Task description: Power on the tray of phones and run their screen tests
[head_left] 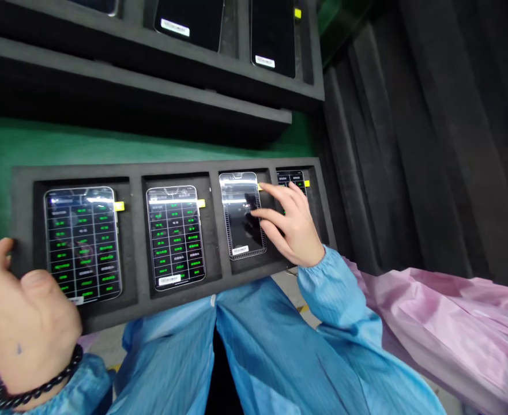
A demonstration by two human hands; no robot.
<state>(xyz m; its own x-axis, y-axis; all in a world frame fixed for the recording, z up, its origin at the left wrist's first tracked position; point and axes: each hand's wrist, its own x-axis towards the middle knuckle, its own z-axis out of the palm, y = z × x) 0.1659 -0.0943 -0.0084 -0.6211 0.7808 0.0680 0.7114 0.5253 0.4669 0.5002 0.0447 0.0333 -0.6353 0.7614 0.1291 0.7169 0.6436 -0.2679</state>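
A black foam tray rests across my lap with several phones lying face up in its pockets. My left hand grips the tray's left end, thumb lying over the corner of the leftmost phone, whose screen shows a green grid. A second phone shows the same grid. My right hand hovers fingers apart over the right side, fingertips touching the third phone, whose screen is dark. That hand partly hides the fourth phone.
More black foam trays holding dark phones are stacked at the back on a green surface. A dark ribbed wall stands on the right. A pink sheet lies at the lower right. My legs are in blue overalls.
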